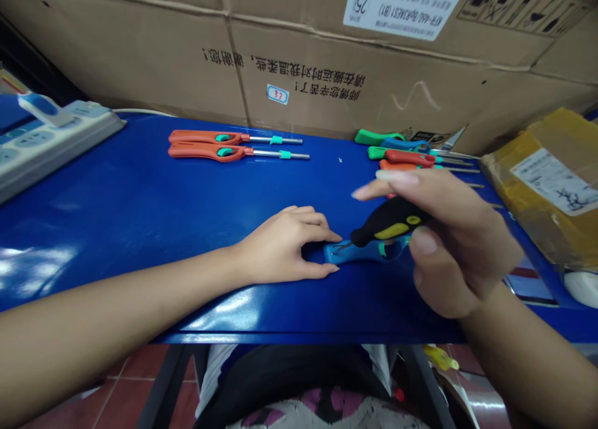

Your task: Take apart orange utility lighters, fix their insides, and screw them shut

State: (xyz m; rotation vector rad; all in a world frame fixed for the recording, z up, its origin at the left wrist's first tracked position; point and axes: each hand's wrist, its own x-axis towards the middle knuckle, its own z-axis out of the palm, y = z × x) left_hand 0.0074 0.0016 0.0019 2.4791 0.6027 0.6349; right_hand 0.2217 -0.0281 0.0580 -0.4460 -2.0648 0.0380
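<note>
A blue long-nosed lighter (367,253) lies flat on the blue table, its handle end toward my left hand (292,243). Thumb and fingers of that hand pinch this end from both sides. Over the lighter, my right hand (460,242) grips a black and yellow screwdriver (385,223), tilted with its thin tip down at the handle's end. The index finger of my right hand is stretched along the top. Whether the tip sits in a screw is too small to tell. The lighter's far end is hidden behind my right hand.
Two orange lighters (208,151) lie at the back left, several green, blue and red lighters (411,158) at the back right. A large cardboard box (163,61) walls off the rear. A power strip (47,142) stands left, a yellow-taped box (542,149) right, near a phone (532,284).
</note>
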